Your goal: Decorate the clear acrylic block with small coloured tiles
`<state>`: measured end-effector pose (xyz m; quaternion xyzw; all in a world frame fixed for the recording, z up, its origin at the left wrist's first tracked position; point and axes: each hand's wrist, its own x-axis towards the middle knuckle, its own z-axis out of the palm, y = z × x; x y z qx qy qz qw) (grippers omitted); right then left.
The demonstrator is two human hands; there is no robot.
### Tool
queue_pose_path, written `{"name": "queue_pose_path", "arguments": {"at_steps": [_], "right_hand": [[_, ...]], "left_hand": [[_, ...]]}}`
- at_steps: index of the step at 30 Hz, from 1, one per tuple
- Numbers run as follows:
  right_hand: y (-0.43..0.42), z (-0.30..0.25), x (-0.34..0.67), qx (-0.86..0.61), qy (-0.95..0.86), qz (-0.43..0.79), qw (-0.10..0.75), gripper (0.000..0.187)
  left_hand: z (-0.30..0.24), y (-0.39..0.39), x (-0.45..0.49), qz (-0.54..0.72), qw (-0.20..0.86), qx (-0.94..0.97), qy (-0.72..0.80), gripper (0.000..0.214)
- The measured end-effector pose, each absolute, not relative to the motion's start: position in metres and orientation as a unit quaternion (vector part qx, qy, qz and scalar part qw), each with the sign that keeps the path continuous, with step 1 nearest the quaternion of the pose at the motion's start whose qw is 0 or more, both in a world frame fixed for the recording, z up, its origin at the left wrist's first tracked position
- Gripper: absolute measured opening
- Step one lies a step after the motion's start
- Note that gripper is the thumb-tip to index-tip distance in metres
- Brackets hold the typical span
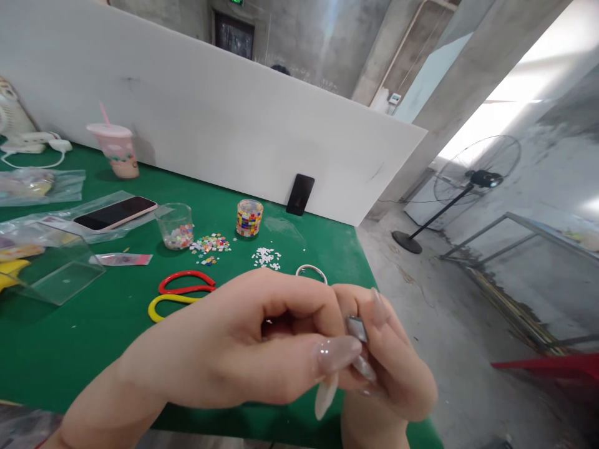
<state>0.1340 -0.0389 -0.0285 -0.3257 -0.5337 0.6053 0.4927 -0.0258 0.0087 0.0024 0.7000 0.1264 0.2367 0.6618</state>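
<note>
My left hand (243,343) and my right hand (384,355) are closed together close to the camera, fingertips touching. Between them shows a small silvery square tile (358,328); the left thumb tip lies against its lower side, and the right fingers curl around it. Which hand bears it more is hidden. Behind the left wrist lie scissors with a red handle loop (185,282) and a yellow handle loop (163,307), blades hidden by the hand. A pale ring-shaped thing (312,269) shows partly behind the knuckles. Beyond the hands, white tile pieces (266,257) lie scattered.
On the green table (70,355) stand a tile-covered cup (249,218) and a clear plastic cup (174,226) beside coloured tiles (211,244). Two phones, a pink drink cup (116,149), plastic bags and a clear box (65,274) sit farther off. A white partition (210,118) closes the back.
</note>
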Motion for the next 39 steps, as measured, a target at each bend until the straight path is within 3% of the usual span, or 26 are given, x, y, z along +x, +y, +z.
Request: {"name": "queue_pose_path", "arguments": {"at_steps": [4, 12, 21, 39], "right_hand": [[-0.04, -0.029, 0.134, -0.267, -0.506, 0.652, 0.498, 0.047], [-0.04, -0.026, 0.134, -0.281, -0.493, 0.66, 0.492, 0.048], [-0.04, -0.043, 0.136, -0.179, -0.472, 0.672, 0.542, 0.034], [-0.039, -0.032, 0.138, -0.248, -0.499, 0.662, 0.5, 0.043]], "left_hand": [[-0.002, 0.01, -0.027, 0.237, 0.651, 0.711, 0.121, 0.013], [-0.005, 0.009, -0.027, 0.235, 0.656, 0.707, 0.122, 0.019], [-0.003, 0.009, -0.027, 0.222, 0.645, 0.719, 0.133, 0.018], [-0.002, 0.009, -0.027, 0.233, 0.65, 0.711, 0.136, 0.021]]}}
